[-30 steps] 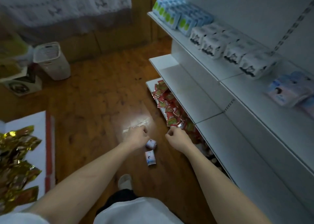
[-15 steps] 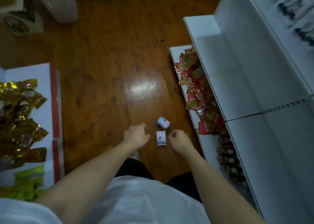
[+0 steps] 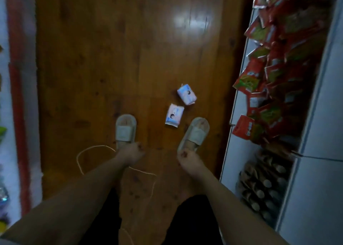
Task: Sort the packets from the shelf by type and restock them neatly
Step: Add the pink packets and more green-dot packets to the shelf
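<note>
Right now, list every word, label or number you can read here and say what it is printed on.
None can be read.
Two packets on the floor: picture and print, too blurred.
Red packets on the bottom shelf: white characters, too blurred.
Brown packets below them: no legible text.

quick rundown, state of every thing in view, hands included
left hand: fingers curled, holding nothing
right hand: fingers curled, holding nothing
upper tissue pack: lying on the floor, tilted
lower tissue pack: lying flat on the floor between the slippers
red packets: jumbled heap on the bottom shelf
brown packets: in overlapping rows on the same shelf
</note>
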A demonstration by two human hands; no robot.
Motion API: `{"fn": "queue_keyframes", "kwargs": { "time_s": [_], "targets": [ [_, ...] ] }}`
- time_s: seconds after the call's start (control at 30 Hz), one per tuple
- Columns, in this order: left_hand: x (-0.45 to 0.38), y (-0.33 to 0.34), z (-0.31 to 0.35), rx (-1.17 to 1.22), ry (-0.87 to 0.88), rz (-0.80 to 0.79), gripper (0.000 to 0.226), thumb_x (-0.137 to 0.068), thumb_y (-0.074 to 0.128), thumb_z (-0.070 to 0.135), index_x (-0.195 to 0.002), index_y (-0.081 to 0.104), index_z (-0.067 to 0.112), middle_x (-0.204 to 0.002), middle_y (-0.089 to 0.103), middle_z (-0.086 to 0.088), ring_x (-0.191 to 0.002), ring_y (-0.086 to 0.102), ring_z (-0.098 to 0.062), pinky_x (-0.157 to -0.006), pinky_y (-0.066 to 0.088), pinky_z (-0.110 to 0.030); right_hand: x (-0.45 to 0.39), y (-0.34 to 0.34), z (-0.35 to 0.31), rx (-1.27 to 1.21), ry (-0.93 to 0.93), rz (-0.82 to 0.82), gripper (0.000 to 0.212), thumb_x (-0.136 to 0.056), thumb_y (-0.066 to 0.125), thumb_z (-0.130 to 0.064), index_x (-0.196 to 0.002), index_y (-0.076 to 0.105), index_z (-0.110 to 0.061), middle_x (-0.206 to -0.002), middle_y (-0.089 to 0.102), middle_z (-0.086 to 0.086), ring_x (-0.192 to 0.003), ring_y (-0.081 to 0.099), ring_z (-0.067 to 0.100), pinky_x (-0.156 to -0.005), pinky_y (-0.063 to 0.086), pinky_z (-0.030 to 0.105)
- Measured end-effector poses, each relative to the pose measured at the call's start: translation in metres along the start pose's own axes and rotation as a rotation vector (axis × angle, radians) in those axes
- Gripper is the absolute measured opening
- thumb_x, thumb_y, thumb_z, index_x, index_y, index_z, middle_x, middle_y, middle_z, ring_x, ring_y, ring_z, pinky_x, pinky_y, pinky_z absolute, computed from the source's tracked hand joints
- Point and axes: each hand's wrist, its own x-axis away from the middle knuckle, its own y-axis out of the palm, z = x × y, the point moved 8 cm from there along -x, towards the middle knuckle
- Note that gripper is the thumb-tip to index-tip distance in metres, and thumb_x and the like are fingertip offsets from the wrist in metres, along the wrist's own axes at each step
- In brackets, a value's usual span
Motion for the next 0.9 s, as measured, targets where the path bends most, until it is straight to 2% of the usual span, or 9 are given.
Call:
{"fn": "queue_keyframes", "kwargs": {
  "time_s": [0.1, 0.17, 0.33, 0.43, 0.53, 0.67, 0.77, 0.83, 0.9],
  "targets": [
    [-0.089, 0.023, 0.031, 0.134, -0.016, 0.027, 0.035, -0.095, 0.058, 0.033, -0.123, 0.053, 0.013, -0.128, 0.057, -0.013, -0.116, 0.055, -0.031, -0.096, 0.044, -0.038, -0.090, -0.042, 0.028, 0.043, 0.041, 0.034, 0.026, -0.097, 0.054, -0.026, -0.115, 0.057, -0.008, -0.113, 0.064, 0.013, -0.101, 0.062, 0.027, -0.091, 0.052, 0.041],
    [-0.151, 0.031, 0.058, 0.205, -0.032, 0.084, 0.062, -0.090, 0.066, 0.034, -0.141, 0.041, 0.008, -0.142, 0.048, -0.017, -0.128, 0.048, -0.033, -0.104, 0.039, -0.040, -0.155, -0.073, 0.031, 0.081, 0.034, 0.095, 0.044, -0.092, 0.062, -0.027, -0.129, 0.048, -0.008, -0.125, 0.058, 0.015, -0.113, 0.058, 0.030, -0.097, 0.048, 0.045],
    [-0.283, 0.037, 0.110, 0.416, -0.004, 0.306, 0.093, -0.070, 0.084, 0.041, -0.141, 0.035, 0.008, -0.137, 0.044, -0.013, -0.130, 0.040, -0.030, -0.104, 0.035, -0.039, -0.297, -0.122, -0.008, 0.168, -0.128, 0.343, 0.095, -0.076, 0.078, -0.044, -0.148, 0.024, -0.014, -0.147, 0.034, 0.012, -0.137, 0.033, 0.031, -0.109, 0.031, 0.041],
    [-0.332, 0.049, 0.118, 0.507, 0.033, 0.366, 0.100, -0.061, 0.088, 0.042, -0.139, 0.035, 0.011, -0.130, 0.046, -0.009, -0.126, 0.041, -0.025, -0.098, 0.035, -0.034, -0.356, -0.123, -0.035, 0.257, -0.252, 0.416, 0.106, -0.070, 0.080, -0.043, -0.151, 0.016, -0.019, -0.148, 0.029, 0.009, -0.137, 0.030, 0.031, -0.108, 0.031, 0.040],
    [-0.344, 0.055, 0.113, 0.553, 0.058, 0.428, 0.104, -0.047, 0.080, 0.053, -0.134, 0.038, 0.015, -0.123, 0.050, -0.007, -0.118, 0.049, -0.024, -0.099, 0.043, -0.038, -0.390, -0.116, -0.038, 0.268, -0.257, 0.425, 0.102, -0.073, 0.080, -0.035, -0.151, 0.017, -0.019, -0.147, 0.033, 0.008, -0.135, 0.034, 0.031, -0.107, 0.033, 0.039],
    [-0.317, 0.040, 0.102, 0.483, 0.100, 0.414, 0.089, -0.057, 0.085, 0.039, -0.132, 0.041, 0.020, -0.118, 0.058, -0.006, -0.113, 0.056, -0.026, -0.097, 0.046, -0.046, -0.374, -0.117, -0.035, 0.193, -0.254, 0.430, 0.090, -0.068, 0.082, -0.042, -0.140, 0.035, -0.017, -0.135, 0.048, 0.009, -0.126, 0.047, 0.031, -0.103, 0.039, 0.039],
    [-0.264, -0.002, 0.110, 0.321, 0.215, 0.448, 0.081, -0.057, 0.076, 0.046, -0.126, 0.044, 0.019, -0.104, 0.061, 0.002, -0.103, 0.060, -0.025, -0.095, 0.043, -0.044, -0.320, -0.125, -0.037, 0.189, -0.262, 0.389, 0.078, -0.065, 0.084, -0.042, -0.126, 0.044, -0.016, -0.126, 0.055, 0.009, -0.118, 0.053, 0.032, -0.097, 0.045, 0.042],
    [-0.214, -0.037, 0.122, 0.214, 0.287, 0.475, 0.081, -0.056, 0.070, 0.053, -0.124, 0.044, 0.017, -0.100, 0.060, 0.003, -0.100, 0.059, -0.028, -0.082, 0.041, -0.038, -0.265, -0.137, -0.042, 0.175, -0.267, 0.406, 0.074, -0.062, 0.085, -0.044, -0.118, 0.045, -0.016, -0.121, 0.059, 0.009, -0.113, 0.056, 0.034, -0.091, 0.048, 0.042],
    [-0.153, -0.076, 0.133, 0.130, 0.301, 0.501, 0.087, -0.058, 0.077, 0.059, -0.127, 0.043, 0.018, -0.107, 0.059, -0.002, -0.103, 0.052, -0.028, -0.071, 0.037, -0.035, -0.198, -0.150, -0.053, 0.142, -0.250, 0.424, 0.072, -0.062, 0.085, -0.045, -0.113, 0.044, -0.015, -0.118, 0.061, 0.009, -0.110, 0.059, 0.035, -0.089, 0.049, 0.044]
  ]
}}
